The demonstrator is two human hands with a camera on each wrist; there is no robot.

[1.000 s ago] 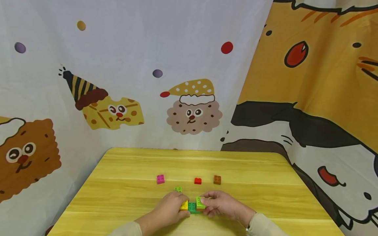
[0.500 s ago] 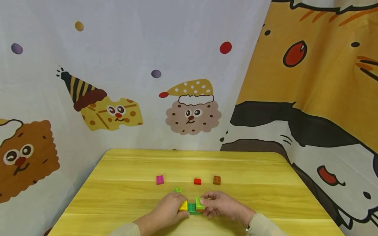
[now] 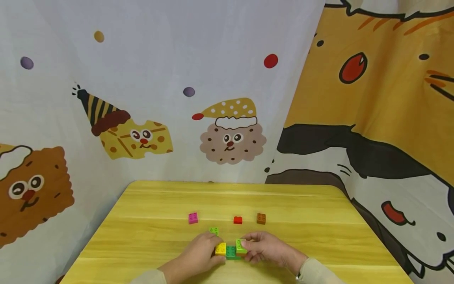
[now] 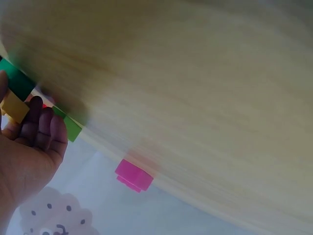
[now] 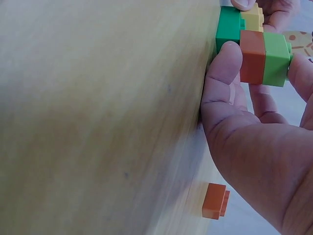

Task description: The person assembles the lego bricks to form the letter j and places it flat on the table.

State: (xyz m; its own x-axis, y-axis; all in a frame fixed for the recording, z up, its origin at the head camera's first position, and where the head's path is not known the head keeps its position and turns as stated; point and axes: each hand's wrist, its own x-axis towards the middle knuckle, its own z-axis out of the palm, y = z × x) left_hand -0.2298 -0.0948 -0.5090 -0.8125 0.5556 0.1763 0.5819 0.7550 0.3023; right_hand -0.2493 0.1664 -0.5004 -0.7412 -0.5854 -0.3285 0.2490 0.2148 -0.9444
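Observation:
In the head view, a green toy building brick (image 3: 230,251) lies between my hands near the table's front. A yellow brick (image 3: 220,248) sits on its left end, and my left hand (image 3: 201,252) holds this end between thumb and fingers. At the right end, a lime green brick (image 3: 240,246) is stacked on an orange-brown brick (image 5: 252,57), one level above the green one. My right hand (image 3: 264,249) grips this pair, thumb at the lime brick's studded top and another fingertip low by the orange-brown brick. Part of the green brick is hidden beneath.
Behind my left fingers lies another lime green brick (image 3: 214,231), partly covered. Farther back on the wooden table (image 3: 149,205) are a pink brick (image 3: 193,218), a red brick (image 3: 238,220) and a brown brick (image 3: 261,218). A printed cloth (image 3: 227,47) hangs behind the table.
My left fingers have drawn slightly back to the left, so more of the yellow brick's top shows. The right hand keeps its grip; the whole head view shifts slightly.

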